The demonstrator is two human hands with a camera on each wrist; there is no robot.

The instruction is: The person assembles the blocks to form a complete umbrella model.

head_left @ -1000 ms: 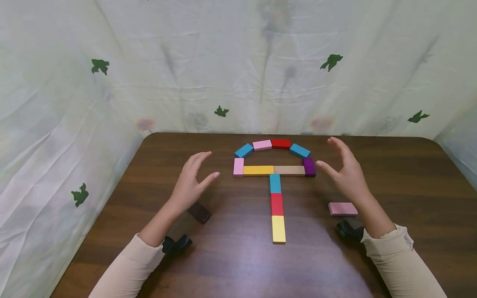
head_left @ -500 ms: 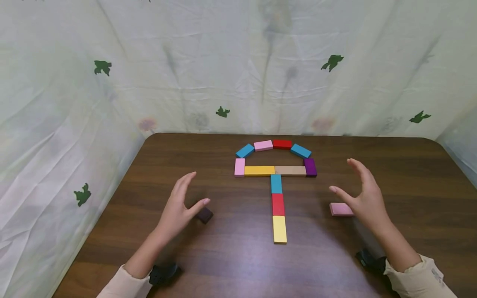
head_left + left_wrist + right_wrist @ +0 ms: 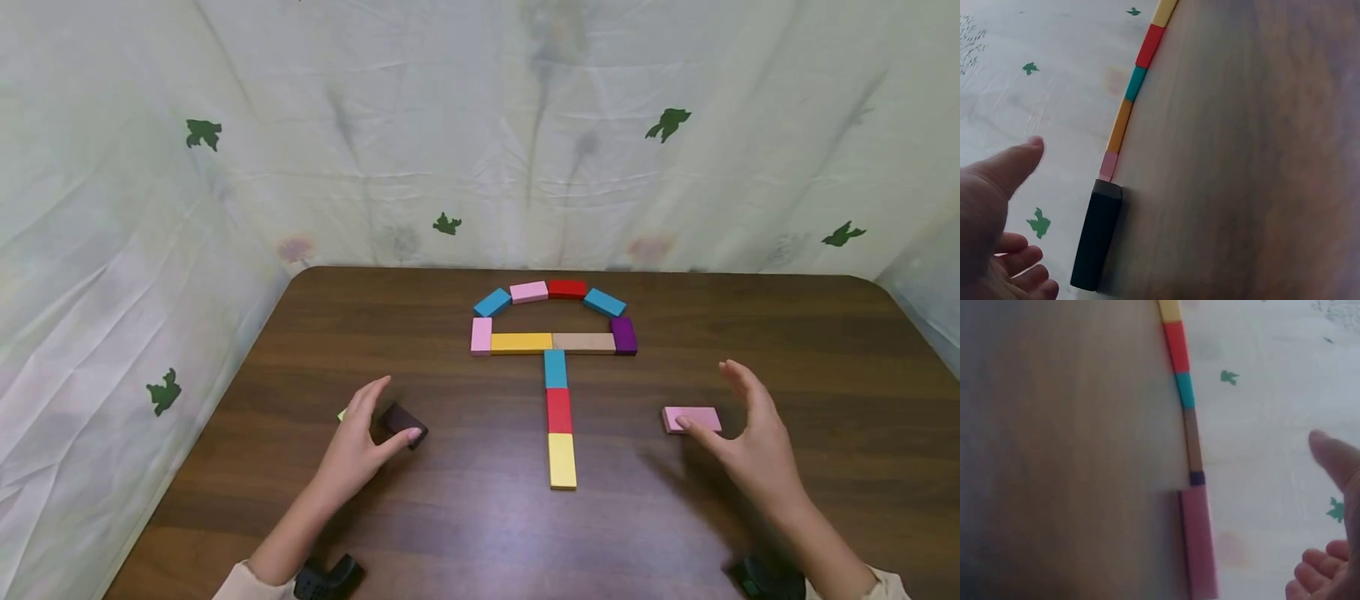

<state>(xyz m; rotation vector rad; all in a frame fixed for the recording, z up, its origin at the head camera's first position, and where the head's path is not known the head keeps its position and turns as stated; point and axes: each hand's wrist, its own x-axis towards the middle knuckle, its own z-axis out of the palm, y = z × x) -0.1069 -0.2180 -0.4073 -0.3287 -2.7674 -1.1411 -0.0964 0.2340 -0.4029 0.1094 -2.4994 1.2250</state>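
Flat coloured blocks lie on the table in a pattern: a curved top of blue (image 3: 492,302), pink (image 3: 528,292), red (image 3: 567,289) and blue (image 3: 604,302) blocks. A yellow (image 3: 521,343) and a tan block (image 3: 583,342) form a bar between a pink (image 3: 482,336) and a purple block (image 3: 623,336). Below runs a stem of blue (image 3: 555,368), red (image 3: 558,411) and pale yellow blocks (image 3: 562,461). My left hand (image 3: 356,454) hovers beside a loose black block (image 3: 403,421), holding nothing. My right hand (image 3: 761,454), also holding nothing, is beside a loose pink block (image 3: 692,417), its thumb overlapping it in view.
A yellow-green corner (image 3: 341,414) peeks out behind my left hand, the rest hidden. The brown wooden table (image 3: 465,533) ends at a pale curtain (image 3: 480,125) with green bird shapes. Dark wrist devices (image 3: 328,577) sit under both wrists.
Both hands have drawn back toward me and farther apart, from beside the curved pattern to the loose black and pink blocks. The yellow-green corner has come into view. The blocks have not moved.
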